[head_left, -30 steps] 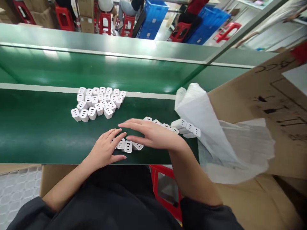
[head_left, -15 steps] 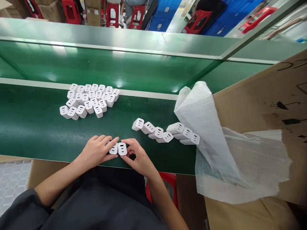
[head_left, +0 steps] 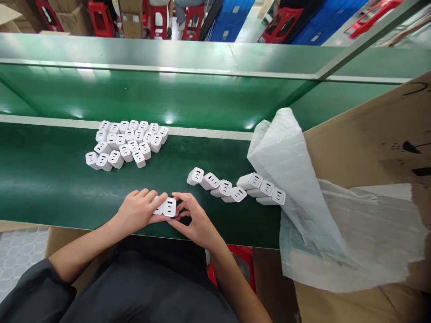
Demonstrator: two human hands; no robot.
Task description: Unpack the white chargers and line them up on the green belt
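Low over the near edge of the green work surface, my left hand (head_left: 138,210) is closed around white wall chargers, its fingers over their tops and its thumb underneath. Two slotted faces show there: one charger (head_left: 158,209) is mostly covered by my fingers, and a second charger (head_left: 169,207) is pressed against its right side. The index finger and thumb of my right hand (head_left: 192,222) are at the upper and lower right corners of that second charger. Its other fingers are curled. A loose row of white chargers (head_left: 221,188) lies to the right, slots facing me.
Several white chargers (head_left: 129,142) stand grouped in uneven rows at the back left of the green surface (head_left: 60,179). A white plastic sheet (head_left: 296,179) hangs from a cardboard box (head_left: 377,139) at right. Red stools (head_left: 101,20) and blue crates (head_left: 232,20) are beyond the bench.
The right-hand charger has shifted slightly left into my left hand. My right thumb and index finger have spread a little. The view has drifted slightly; the other chargers stay in place.
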